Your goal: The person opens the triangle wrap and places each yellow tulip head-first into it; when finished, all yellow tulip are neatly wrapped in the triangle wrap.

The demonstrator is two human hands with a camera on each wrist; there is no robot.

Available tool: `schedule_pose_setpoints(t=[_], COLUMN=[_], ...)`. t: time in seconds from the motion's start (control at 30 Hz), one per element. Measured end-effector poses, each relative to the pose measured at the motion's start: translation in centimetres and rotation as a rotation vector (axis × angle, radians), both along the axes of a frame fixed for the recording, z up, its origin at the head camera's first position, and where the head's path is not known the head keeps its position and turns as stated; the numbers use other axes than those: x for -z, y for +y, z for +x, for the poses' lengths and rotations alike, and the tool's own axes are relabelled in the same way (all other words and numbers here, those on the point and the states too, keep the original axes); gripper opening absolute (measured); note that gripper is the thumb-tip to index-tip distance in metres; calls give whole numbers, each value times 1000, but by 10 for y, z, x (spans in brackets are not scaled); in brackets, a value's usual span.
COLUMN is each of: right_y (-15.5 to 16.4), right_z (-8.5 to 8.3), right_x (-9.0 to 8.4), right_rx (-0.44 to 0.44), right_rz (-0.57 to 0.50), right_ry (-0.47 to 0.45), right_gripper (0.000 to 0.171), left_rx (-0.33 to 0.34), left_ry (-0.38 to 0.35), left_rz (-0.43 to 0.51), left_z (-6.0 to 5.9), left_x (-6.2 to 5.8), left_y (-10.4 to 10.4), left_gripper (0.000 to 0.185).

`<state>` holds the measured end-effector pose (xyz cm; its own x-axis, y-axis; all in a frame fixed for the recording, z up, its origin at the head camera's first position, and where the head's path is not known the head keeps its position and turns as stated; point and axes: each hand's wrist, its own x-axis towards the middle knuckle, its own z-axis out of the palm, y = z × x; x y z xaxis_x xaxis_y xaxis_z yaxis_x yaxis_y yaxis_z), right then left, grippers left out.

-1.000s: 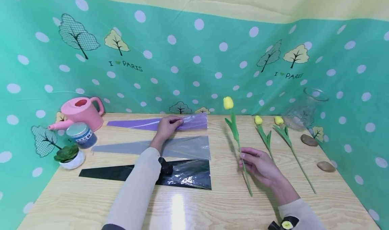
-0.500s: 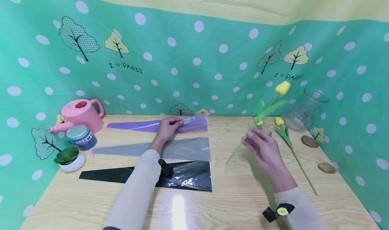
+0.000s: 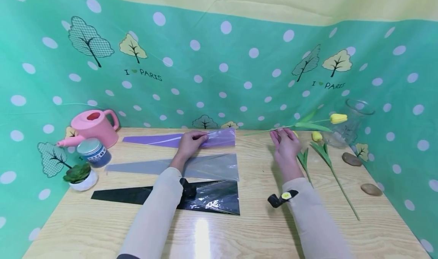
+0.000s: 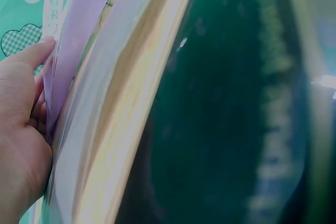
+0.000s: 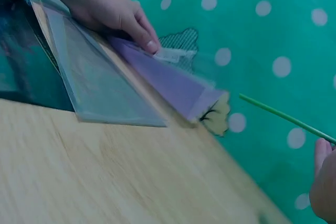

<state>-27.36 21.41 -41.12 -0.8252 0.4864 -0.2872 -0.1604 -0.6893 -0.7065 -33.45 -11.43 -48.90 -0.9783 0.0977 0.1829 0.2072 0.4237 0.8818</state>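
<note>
The right hand [image 3: 284,143] pinches a yellow tulip [image 3: 338,118] lifted off the worktop [image 3: 239,228] — its stem lying level, cut end pointing left toward the purple sleeve [image 3: 219,138] — whose mouth the left hand [image 3: 191,142] grips.

Between the left hand [image 3: 190,143] on the purple sleeve [image 3: 178,139] and the right hand [image 3: 285,145] holding the tulip [image 3: 309,124] lies bare tabletop [image 3: 254,175], open to pass. Right of that grip, two lying tulips [image 3: 319,152], a glass vase [image 3: 345,124] and stones [image 3: 351,159] crowd the way. Left of the purple sleeve, a watering can [image 3: 92,126], jar [image 3: 93,152] and potted succulent [image 3: 78,175] block. Nearer the person, the grey sleeve [image 3: 178,167] and black sleeve [image 3: 171,195] lie flat.
</note>
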Motion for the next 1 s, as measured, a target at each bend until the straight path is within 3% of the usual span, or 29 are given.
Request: schedule_pose_setpoints(t=[0.2, 0.5, 0.87, 1.0], right_y=[-25, -74, -106, -111], right_z=[-20, -21, -19, -18], right_x=[22, 41, 51, 54], right_rx=[36, -54, -51, -38], right_rz=[-16, 47, 48, 70], right_ry=[-66, -116, -124, -124], right_gripper=[21, 36, 29, 13], left_rx=[-2, -4, 7, 5], left_ry=[-10, -8, 5, 11], left_rz=[-4, -1, -7, -12], left_z=[2, 1, 0, 0], left_x=[-2, -1, 0, -1], left_y=[0, 1, 1, 1], left_gripper=[23, 22, 21, 21])
